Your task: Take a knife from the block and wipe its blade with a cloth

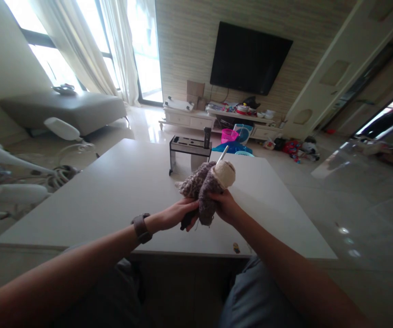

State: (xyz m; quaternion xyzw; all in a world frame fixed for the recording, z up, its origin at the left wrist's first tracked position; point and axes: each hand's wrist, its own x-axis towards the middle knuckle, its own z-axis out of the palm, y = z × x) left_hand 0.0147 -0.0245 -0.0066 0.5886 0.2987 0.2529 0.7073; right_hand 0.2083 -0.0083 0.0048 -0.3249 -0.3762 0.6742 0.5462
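Note:
My left hand (183,210) is closed around the dark handle of a knife (222,155), whose pale blade tip points up and away. Most of the blade is hidden by a fluffy grey-brown and cream cloth (207,187). My right hand (226,207) grips the cloth, pressing it around the blade from the right. Both hands are raised over the middle of a white table (131,191). Just beyond them stands a knife block (188,145) with one black-handled knife (207,136) upright in its right end.
A small yellow and dark item (236,248) lies at the table's front edge. White chairs (18,193) stand to the left. Past the table are a pink basket (230,135), a low white cabinet (186,119) with clutter, and a wall-mounted television (250,58).

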